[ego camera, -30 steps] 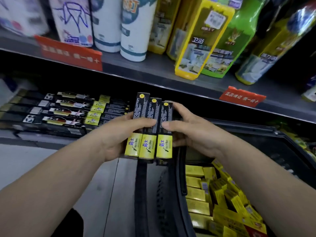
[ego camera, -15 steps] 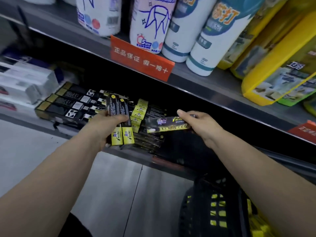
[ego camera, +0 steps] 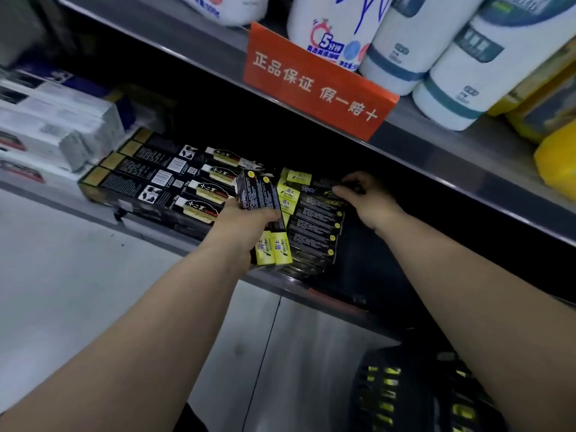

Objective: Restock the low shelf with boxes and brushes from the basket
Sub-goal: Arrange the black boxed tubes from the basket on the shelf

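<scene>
In left hand (ego camera: pixel 246 222) — two black-and-yellow boxes (ego camera: pixel 258 194) side by side, gripped round the middle, thumb across the top face, yellow ends pointing down toward the camera, tilted, held just in front of the low shelf (ego camera: pixel 162 236). With right hand (ego camera: pixel 367 198), reaching inside that shelf, fingers curled over the far end of a single box (ego camera: pixel 321 191), pinched between thumb and fingers and lying on top of the stack (ego camera: pixel 314 235); dark and somewhat blurred there. Stack of the same black-and-yellow boxes flat on the low shelf, long sides parallel, yellow dots on the ends at right, touching the held pair or just behind it — cannot tell which. Just left of the stack, a row of longer black boxes (ego camera: pixel 149 176) with gold ends, flat on the same shelf. Farther left, white boxes (ego camera: pixel 53 132), blurred. Bottom right on the floor (ego camera: pixel 78 291), black basket (ego camera: pixel 402 391), yellow showing through the mesh, below the right forearm. Above, upper shelf (ego camera: pixel 467 148) with orange sign (ego camera: pixel 314 85) on its lip, white cylinders (ego camera: pixel 452 67) behind, yellow packs (ego camera: pixel 558 163) at far right.
</scene>
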`<move>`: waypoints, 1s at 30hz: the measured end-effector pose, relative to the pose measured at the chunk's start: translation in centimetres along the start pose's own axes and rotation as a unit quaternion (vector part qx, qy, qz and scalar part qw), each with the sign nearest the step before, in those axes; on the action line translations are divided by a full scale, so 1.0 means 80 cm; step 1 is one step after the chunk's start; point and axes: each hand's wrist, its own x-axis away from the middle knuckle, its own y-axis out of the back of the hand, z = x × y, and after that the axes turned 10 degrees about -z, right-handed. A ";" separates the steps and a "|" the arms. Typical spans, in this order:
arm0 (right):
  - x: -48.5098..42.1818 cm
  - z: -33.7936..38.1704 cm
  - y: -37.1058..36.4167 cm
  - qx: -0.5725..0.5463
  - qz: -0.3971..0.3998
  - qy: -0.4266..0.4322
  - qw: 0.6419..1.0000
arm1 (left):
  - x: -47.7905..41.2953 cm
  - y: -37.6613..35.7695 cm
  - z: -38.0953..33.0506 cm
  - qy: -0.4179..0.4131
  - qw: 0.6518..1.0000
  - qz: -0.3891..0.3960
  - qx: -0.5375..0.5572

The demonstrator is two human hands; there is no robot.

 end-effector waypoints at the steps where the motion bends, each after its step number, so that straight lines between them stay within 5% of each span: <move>1: -0.001 -0.004 -0.004 0.013 0.015 0.006 1.000 | 0.000 -0.001 0.000 0.000 1.000 -0.001 0.005; 11: 0.006 -0.001 -0.018 0.066 0.114 0.013 0.991 | 0.002 -0.008 0.000 -0.015 1.000 -0.003 0.011; 13: 0.013 0.016 -0.012 0.155 0.108 0.065 0.980 | 0.002 -0.007 0.000 -0.015 1.000 0.003 0.014; 19: 0.061 0.082 0.018 0.143 0.197 0.313 0.918 | 0.013 -0.007 -0.007 0.000 0.997 0.064 0.052; 24: 0.069 0.086 0.043 0.168 0.160 0.362 0.903 | 0.025 -0.010 -0.015 0.023 0.992 0.120 0.006; 30: 0.046 0.048 0.054 0.149 0.096 0.306 0.935 | 0.024 -0.005 -0.020 0.055 0.995 0.051 0.058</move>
